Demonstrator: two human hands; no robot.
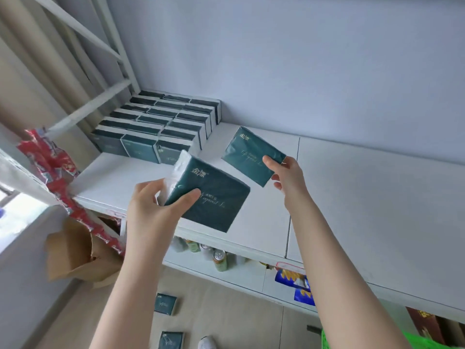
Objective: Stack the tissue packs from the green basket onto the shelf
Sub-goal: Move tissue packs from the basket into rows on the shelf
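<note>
I have a single wide-angle view from the head. It looks forward and down across the front edge of the shelf (364, 197) toward its back left corner and the wall (302, 59). It sits close, and the floor (226, 318) shows beneath.

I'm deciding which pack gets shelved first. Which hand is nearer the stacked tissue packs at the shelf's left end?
Left. The left hand, holding one pack, is just in front of the stack; the right hand, holding another pack, is farther off to its right.
</note>
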